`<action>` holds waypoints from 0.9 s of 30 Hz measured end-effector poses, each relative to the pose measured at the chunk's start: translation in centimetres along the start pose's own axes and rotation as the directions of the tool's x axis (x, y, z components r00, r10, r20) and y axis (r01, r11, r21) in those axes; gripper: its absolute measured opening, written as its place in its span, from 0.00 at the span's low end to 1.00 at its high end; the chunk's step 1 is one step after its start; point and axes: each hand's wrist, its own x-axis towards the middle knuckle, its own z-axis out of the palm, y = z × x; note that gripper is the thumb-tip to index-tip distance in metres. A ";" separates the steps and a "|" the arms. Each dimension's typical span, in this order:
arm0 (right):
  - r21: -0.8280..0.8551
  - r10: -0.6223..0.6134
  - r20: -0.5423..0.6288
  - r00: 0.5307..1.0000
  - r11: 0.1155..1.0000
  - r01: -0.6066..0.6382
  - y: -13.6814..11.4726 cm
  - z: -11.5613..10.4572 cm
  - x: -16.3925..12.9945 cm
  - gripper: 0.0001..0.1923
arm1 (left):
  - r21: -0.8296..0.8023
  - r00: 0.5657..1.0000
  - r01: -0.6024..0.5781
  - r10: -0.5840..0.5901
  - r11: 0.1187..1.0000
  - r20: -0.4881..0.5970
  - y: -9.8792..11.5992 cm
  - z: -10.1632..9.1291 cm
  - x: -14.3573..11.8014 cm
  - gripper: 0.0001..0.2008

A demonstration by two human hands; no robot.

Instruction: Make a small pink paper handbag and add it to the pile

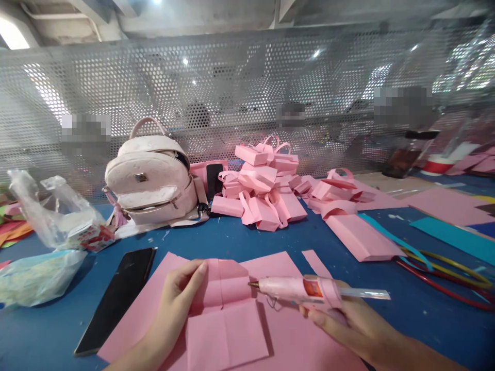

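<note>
Right hand (344, 319) was wrapped around the grip of a pale pink hot-glue gun (299, 288), fingers closed on it, with the clear glue stick jutting out behind and the brass nozzle pointing toward the left hand (180, 291). That left hand lay with fingers together and flat, its fingertips pressing down the upper edge of a folded pink paper piece (226, 309), which sat on the blue surface (270, 237) directly between the two hands, on top of a larger pink sheet (147, 309). The nozzle tip hung just at the folded flap's right edge, near it; contact could not be made out. The paper looked light, thin and floppy, likely to shift or spring open along its creases unless pinned, so it would best be held flat by fingertips close to the fold and clear of the hot tip. The gun looked rigid and light, best held by its handle. Just beyond the left hand lay a black phone (116, 299); farther off stood a cream-pink backpack (152, 178), and well ahead of both hands sat a heap of finished pink paper bags (263, 185). A crumpled clear plastic bag (46, 216) lay far to the left.
</note>
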 end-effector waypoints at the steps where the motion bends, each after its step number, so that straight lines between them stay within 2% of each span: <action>1: -0.003 -0.010 0.014 1.000 1.000 0.010 0.1 0.0 0.0 0.18 | 0.007 1.000 0.003 -0.003 1.000 0.000 0.0 0.0 0.0 0.19; 6: -0.052 -0.027 0.064 0.998 0.998 0.030 0.5 0.0 -0.1 0.19 | 0.014 1.000 -0.020 0.020 1.000 0.003 0.2 0.1 0.0 0.19; 12: -0.008 -0.055 0.041 0.998 0.998 0.056 0.0 -0.3 0.2 0.20 | -0.006 1.000 -0.021 0.021 1.000 -0.021 0.4 0.2 0.0 0.19; 15: -0.022 -0.072 0.068 0.995 0.997 0.074 0.2 -0.3 0.2 0.19 | -0.008 1.000 -0.014 0.014 1.000 -0.010 0.5 0.2 -0.1 0.19; 20: -0.074 -0.030 0.079 0.996 0.997 0.036 0.9 -0.2 -0.3 0.16 | -0.036 1.000 -0.002 0.002 0.999 0.001 0.6 0.2 -0.1 0.20; 24: -0.037 -0.014 0.018 1.000 0.999 0.014 0.5 -0.2 -0.4 0.16 | -0.039 1.000 -0.007 0.006 0.999 -0.002 0.5 0.3 0.0 0.19; 27: 0.010 -0.069 0.057 0.996 0.998 0.068 0.2 -0.2 0.0 0.17 | -0.030 1.000 0.004 -0.004 1.000 -0.008 0.4 0.3 0.0 0.19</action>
